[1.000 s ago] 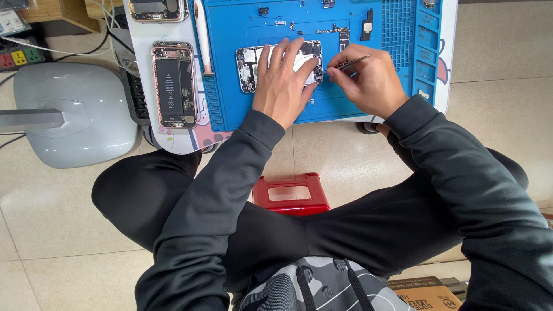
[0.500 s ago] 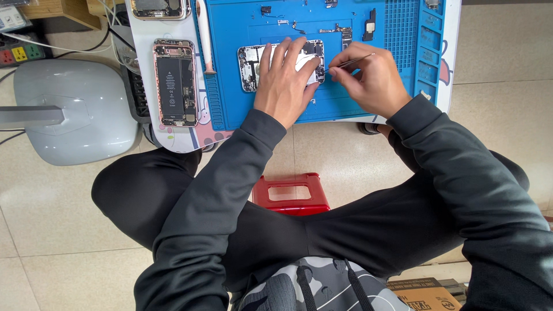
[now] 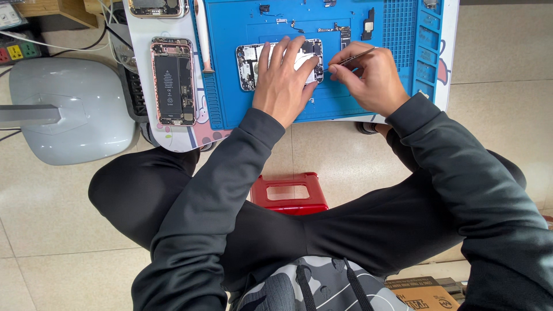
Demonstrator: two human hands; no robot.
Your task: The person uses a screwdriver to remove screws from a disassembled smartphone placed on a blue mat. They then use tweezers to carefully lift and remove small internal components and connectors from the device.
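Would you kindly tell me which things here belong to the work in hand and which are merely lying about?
In hand:
- left hand pressing on the opened phone
- right hand pinching thin tweezers aimed at that phone
- blue work mat under them

Lying about:
- second opened phone, pink-rimmed
- white pry tool
- red stool
- grey lamp base
- cardboard box

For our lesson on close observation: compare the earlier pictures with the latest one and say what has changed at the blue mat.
Hardly anything moved. The right hand keeps the thin tool pinched, its tip at the opened phone's right edge as before. The left hand stays flat on that phone, fingers spread. Nothing was picked up or let go. The second phone, the mat and the red stool are unchanged.
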